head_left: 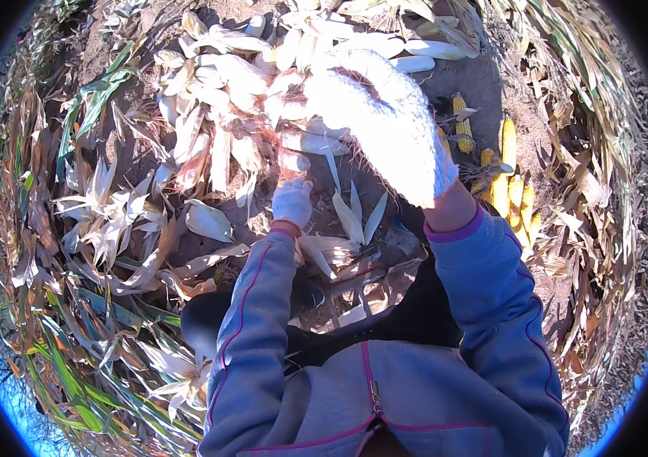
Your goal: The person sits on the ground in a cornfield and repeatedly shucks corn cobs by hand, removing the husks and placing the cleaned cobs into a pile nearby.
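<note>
While both arms reach forward over the bare ground [484, 76], the left hand [292, 202], in a white knit glove, sits low near the middle of the view with its fingers curled down onto a pale husked ear [293, 161] lying just at its 12 o'clock; it appears closed on the lower end of that ear, though the glare makes the grip hard to read. The right hand [385, 122], also in a white glove, is raised close to the camera at about 1 o'clock from the left hand, back toward the lens, overexposed by the sun; I cannot tell whether it is open or closed, or whether it holds anything.

Around the left hand, from 9 through 12 o'clock, lies a heap of unhusked corn ears [217, 84] in whitish husks. At its 4 o'clock, loose stripped husks [354, 217] lie on the soil, just beside the glove. Well apart at 3 o'clock, past the right wrist, a small pile of yellow shucked cobs [503, 179] rests on the ground. Dry corn stalks and leaves [72, 251] ring the whole spot. Grey jacket sleeves [251, 320] with pink trim fill the lower view.
</note>
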The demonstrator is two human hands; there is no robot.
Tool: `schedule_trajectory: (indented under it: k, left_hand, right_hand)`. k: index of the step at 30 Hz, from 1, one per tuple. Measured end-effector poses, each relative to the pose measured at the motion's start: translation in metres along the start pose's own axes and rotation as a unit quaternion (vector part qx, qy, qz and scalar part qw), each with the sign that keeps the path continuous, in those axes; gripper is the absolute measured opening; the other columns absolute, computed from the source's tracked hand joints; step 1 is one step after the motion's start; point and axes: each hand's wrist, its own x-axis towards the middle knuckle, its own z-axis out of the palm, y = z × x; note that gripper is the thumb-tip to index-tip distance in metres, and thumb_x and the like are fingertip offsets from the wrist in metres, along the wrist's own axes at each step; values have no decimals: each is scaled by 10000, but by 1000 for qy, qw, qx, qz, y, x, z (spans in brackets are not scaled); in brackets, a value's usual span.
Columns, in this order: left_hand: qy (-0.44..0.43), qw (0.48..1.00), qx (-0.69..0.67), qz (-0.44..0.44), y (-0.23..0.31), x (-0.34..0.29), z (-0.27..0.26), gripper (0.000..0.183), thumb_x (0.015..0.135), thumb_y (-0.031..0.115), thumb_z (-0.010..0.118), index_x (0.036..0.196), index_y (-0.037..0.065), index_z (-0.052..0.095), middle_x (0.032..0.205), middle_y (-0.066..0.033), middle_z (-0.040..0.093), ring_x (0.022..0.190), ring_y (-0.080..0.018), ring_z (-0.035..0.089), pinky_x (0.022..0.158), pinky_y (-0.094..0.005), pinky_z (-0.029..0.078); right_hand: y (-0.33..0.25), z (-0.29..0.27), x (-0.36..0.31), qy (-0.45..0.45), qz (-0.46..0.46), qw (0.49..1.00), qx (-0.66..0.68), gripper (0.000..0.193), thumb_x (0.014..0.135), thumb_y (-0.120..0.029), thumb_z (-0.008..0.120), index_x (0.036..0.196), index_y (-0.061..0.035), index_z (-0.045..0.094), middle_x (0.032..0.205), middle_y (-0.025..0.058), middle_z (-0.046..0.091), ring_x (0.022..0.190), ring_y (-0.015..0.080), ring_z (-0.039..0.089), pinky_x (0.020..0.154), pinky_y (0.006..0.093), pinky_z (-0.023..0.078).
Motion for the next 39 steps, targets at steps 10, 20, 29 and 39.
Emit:
schedule_trajectory:
  k: [10,20,29,39]
  left_hand:
    - [-92,992,89,-19,-50,79,19,426,897,185,519,1319,147,473,1349,-114,474,1283,-333,422,1064,-546,311]
    - [-208,974,29,82,-113,39,81,242,809,167,580,1005,72,685,1010,-165,679,1040,-321,642,901,-413,500]
    - [-492,839,208,-105,-260,-32,5,443,907,412,457,1218,146,627,1236,-95,620,1176,-305,581,972,-445,457]
    - [-145,985,-15,96,-70,37,-68,399,814,93,527,1195,161,622,1141,-122,634,1014,-322,627,855,-454,503]
  right_hand:
    - [-21,-1,1,-50,240,962,122,316,976,-87,474,1264,40,502,1146,146,623,1010,193,640,880,301,514]
    - [-18,0,4,-74,235,961,127,335,968,-14,420,1291,58,468,1194,145,582,1068,198,609,937,323,490]
    - [-22,-1,-4,-58,246,946,202,264,928,-5,579,1190,24,569,1122,113,620,1016,164,625,869,291,521]
    - [-25,-13,3,-75,290,950,91,276,958,-41,534,1225,29,535,1134,128,617,1040,182,623,901,303,518]
